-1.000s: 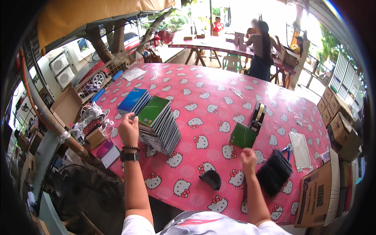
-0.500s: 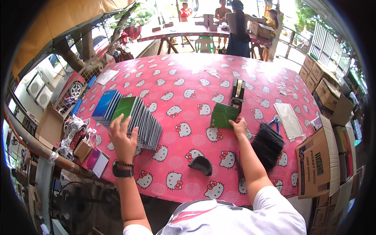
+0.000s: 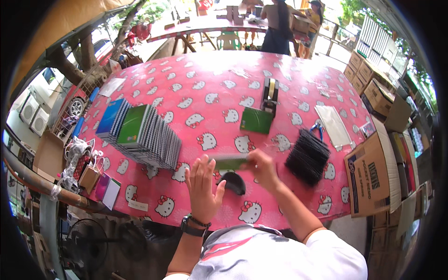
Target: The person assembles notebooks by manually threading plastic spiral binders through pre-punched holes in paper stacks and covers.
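Two hands now low centre: right hand grasping green notebook, pulled in from mid-desk; left hand released, off the stack, fingers spread.

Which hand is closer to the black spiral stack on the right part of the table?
Right. The right hand holds a green notebook just left of the black spiral stack; the left hand is farther left.

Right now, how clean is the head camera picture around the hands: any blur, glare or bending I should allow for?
Head view: the green notebook between the left hand and right hand is smeared by motion; the far half of the pink tablecloth is washed out by sunlight; the fisheye bows the table edges, and the corners are black.
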`<state>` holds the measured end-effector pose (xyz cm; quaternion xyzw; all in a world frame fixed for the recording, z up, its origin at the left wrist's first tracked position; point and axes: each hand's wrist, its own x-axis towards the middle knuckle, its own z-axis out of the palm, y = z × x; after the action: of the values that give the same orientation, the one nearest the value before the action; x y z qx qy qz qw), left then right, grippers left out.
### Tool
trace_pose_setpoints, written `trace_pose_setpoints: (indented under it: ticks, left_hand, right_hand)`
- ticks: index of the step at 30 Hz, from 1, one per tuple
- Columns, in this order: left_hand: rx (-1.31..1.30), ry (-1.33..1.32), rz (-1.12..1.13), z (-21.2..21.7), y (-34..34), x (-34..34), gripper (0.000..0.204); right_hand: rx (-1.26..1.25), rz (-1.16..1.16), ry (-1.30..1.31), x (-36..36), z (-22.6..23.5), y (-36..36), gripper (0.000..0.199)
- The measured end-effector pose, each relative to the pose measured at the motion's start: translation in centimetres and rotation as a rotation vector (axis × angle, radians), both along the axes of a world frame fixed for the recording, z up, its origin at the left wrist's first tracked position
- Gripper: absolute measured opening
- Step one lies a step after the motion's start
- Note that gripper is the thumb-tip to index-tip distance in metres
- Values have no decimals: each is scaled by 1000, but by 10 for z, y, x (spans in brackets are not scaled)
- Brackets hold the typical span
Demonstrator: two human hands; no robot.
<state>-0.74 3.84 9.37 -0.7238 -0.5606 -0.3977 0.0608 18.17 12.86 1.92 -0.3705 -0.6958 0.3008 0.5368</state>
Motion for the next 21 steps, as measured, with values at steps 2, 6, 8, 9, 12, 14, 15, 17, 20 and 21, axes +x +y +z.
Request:
trace_pose_setpoints:
  ticks: [2,6,8,9,12,14,15,17,20,21]
  left_hand:
    - [-136,65,-16,-3,-3,-2,35]
    - [-303,12,-193,-39,-22,-13,23]
    - [-302,80,-144,-50,-34,-17,24]
    - [-295,97,-100,-57,-40,-22,21]
    - [-288,209,-79,-88,-45,-18,17]
    - [-291,195,-60,-91,-44,-15,15]
    - [-300,185,-57,-90,-43,-16,15]
    - [-322,151,-52,-91,-42,-17,15]
    - [-294,120,-45,-87,-43,-13,16]
    - [-288,116,-47,-88,-45,-13,18]
  right_hand:
    - [-169,186,-86,-16,19,-52,25]
    - [-392,244,-185,7,2,-72,23]
    - [-267,-83,-225,37,-18,-60,25]
    - [-351,-246,-298,44,-1,-56,24]
    - [-191,-587,-690,81,-30,-41,34]
    - [-130,-588,-753,87,-53,-39,26]
    - [-181,-554,-703,90,-58,-39,25]
    - [-276,-474,-603,89,-57,-35,24]
    - [-376,-471,-612,94,-43,-30,22]
    - [-237,-501,-662,95,-42,-31,19]
